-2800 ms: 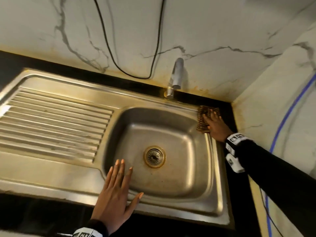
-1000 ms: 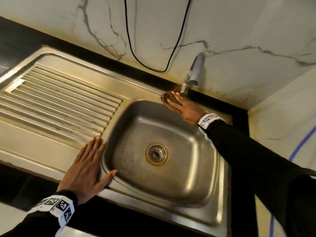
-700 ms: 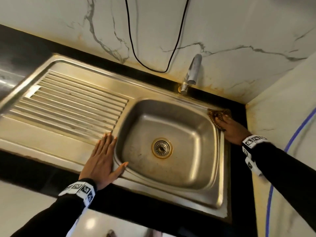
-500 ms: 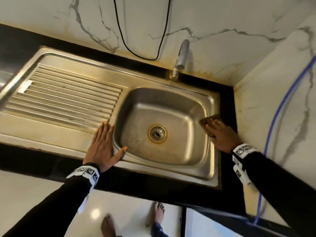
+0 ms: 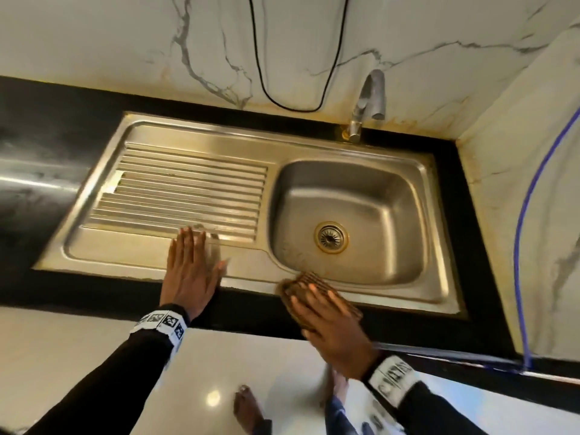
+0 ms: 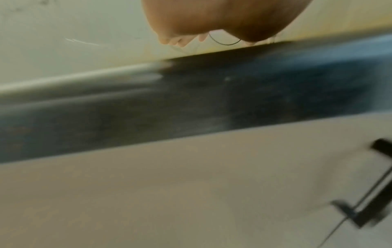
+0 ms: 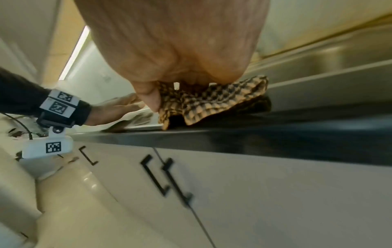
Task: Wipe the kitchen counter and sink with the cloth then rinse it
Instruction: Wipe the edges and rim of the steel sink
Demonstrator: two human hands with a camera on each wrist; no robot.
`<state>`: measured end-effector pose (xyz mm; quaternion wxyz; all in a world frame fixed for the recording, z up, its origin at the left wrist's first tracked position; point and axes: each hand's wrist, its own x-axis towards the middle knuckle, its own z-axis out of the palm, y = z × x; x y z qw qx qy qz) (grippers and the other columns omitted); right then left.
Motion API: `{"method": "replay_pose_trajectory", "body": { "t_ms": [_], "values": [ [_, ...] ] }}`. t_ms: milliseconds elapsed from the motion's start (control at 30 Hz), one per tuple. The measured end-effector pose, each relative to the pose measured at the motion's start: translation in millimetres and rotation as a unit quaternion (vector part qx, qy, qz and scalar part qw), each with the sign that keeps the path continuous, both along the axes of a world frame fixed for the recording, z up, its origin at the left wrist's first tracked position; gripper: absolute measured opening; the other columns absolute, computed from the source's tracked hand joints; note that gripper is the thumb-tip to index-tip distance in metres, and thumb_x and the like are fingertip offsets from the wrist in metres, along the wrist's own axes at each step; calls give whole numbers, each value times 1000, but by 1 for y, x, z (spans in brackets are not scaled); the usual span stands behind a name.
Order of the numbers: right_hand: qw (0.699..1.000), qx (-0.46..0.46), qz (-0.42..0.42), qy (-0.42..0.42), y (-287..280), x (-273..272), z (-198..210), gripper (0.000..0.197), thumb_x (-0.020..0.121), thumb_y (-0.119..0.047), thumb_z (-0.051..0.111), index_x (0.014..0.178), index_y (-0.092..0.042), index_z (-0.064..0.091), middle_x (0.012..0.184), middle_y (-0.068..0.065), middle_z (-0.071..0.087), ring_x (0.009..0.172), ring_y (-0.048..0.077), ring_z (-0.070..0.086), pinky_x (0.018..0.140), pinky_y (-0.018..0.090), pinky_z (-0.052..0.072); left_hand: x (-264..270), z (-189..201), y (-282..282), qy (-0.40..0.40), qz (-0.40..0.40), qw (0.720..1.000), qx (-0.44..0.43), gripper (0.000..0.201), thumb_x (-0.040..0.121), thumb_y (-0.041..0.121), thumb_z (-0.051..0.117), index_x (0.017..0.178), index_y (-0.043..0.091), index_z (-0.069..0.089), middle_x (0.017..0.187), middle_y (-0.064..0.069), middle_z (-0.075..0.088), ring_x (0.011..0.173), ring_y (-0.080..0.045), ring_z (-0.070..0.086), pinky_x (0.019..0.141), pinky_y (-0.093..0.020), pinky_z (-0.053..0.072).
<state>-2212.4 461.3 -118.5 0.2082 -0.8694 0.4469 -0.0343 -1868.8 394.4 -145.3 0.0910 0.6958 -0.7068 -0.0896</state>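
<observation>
The brown and yellow checked cloth [image 5: 306, 279] lies on the front rim of the steel sink [image 5: 314, 146], partly over the black counter edge. My right hand [image 5: 320, 309] presses on it with fingers spread flat. In the right wrist view the cloth [image 7: 212, 100] bunches under my right hand [image 7: 180, 42], with the thumb at its left edge. My left hand [image 5: 193, 265] rests flat and empty on the front of the ribbed drainboard, left of the basin. In the left wrist view my left hand [image 6: 222, 20] shows only blurred skin.
The tap [image 5: 370, 98] stands behind the basin, with the drain [image 5: 331, 237] in its floor. Black counter [image 5: 47, 152] extends left. A black cable [image 5: 292, 58] hangs on the marble wall and a blue hose [image 5: 530, 215] runs down the right wall. Cabinet handles [image 7: 157, 174] sit below the counter.
My right hand has slid the cloth from the basin's right rim round to its front rim. My left hand has shifted left along the front of the drainboard.
</observation>
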Motion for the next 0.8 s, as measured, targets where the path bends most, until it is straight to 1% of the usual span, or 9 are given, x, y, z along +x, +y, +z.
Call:
{"method": "replay_pose_trajectory", "body": {
  "t_ms": [67,100,167,233,367,533,633,700,800],
  "values": [
    [999,19,-40,24,-36,67,-4,66,103,-44,32,162,-31,3,170,1,0,156,21,-3,126,47,1,30,-5,8,-12,21,1000,1,90,101,68,13,162,2,17,171,-22,2,160,-33,-3,128,-55,11],
    [995,64,-74,26,-64,96,-7,68,105,-45,31,162,-29,-3,169,4,-8,156,24,-5,126,49,4,40,-7,9,-4,42,999,-2,91,100,70,15,162,3,17,171,-21,0,160,-32,-4,129,-54,10],
    [973,167,-158,-2,-123,134,-9,76,105,-47,35,159,-29,-16,166,10,-22,156,31,-4,126,49,7,44,-10,9,29,87,996,8,94,98,73,18,163,5,16,171,-20,-3,160,-30,-6,130,-51,6],
    [957,187,-218,-40,-169,156,-17,82,105,-47,37,157,-28,-23,163,15,-29,155,35,-4,126,47,6,41,-9,8,42,97,994,12,94,98,74,18,163,6,15,171,-19,-4,160,-29,-7,130,-50,5],
    [968,113,-224,9,-253,176,-26,75,107,-44,33,160,-23,-15,163,17,-29,152,34,-22,124,47,-9,42,-11,6,32,74,997,14,92,99,73,13,164,8,10,171,-19,-5,160,-30,-6,130,-51,8],
    [963,108,-237,67,-340,184,-19,69,106,-45,34,162,-25,-3,167,6,-20,155,26,-17,123,48,-7,46,-14,4,22,73,997,20,93,99,75,12,165,9,6,171,-19,-7,160,-31,-5,130,-50,7],
    [964,140,-221,38,-328,179,-13,69,108,-41,35,161,-21,-4,167,8,-22,154,28,-20,125,47,-7,46,-12,4,31,80,996,9,93,99,74,14,165,9,8,171,-20,-5,160,-32,-3,130,-50,7],
    [969,156,-192,13,-290,172,-12,70,109,-34,37,161,-16,-5,165,14,-22,152,32,-22,125,43,-8,46,-12,5,34,83,996,8,93,99,74,14,165,9,8,171,-20,-5,160,-32,-4,130,-50,7],
    [975,173,-136,11,-207,162,-4,70,108,-26,41,161,-14,-3,165,16,-21,152,33,-22,125,46,-4,46,-12,4,34,81,996,10,91,100,72,17,164,8,9,171,-21,-3,160,-33,-4,130,-52,8]
  ]
}}
